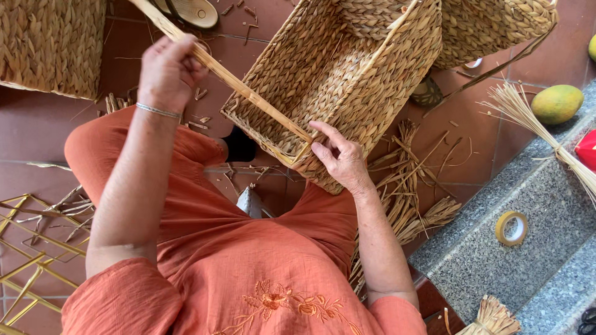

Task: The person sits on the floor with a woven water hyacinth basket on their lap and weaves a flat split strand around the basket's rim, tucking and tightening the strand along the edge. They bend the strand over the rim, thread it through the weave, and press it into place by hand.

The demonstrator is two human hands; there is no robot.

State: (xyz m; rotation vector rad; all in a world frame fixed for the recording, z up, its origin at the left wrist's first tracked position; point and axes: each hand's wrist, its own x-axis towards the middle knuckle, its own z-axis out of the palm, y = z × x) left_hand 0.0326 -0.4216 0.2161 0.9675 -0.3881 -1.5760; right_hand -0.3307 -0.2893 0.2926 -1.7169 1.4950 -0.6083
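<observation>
- Closest to the camera is the person's lap in orange clothes (248, 260).
- The right hand (340, 156) pinches the near corner of the woven basket (347, 68), which is tipped on its side on the knees.
- The left hand (166, 69) is closed tight around a long flat straw strip (248, 93), pulling it up and away from the basket rim.
- The strip could snap or slip out if it is pulled too hard.
- The basket could slide off the knees, since only fingers hold it.
- Loose straw (416, 186) lies on the red floor.
- Farther off are a tape roll (511, 227) and a mango (557, 103).
</observation>
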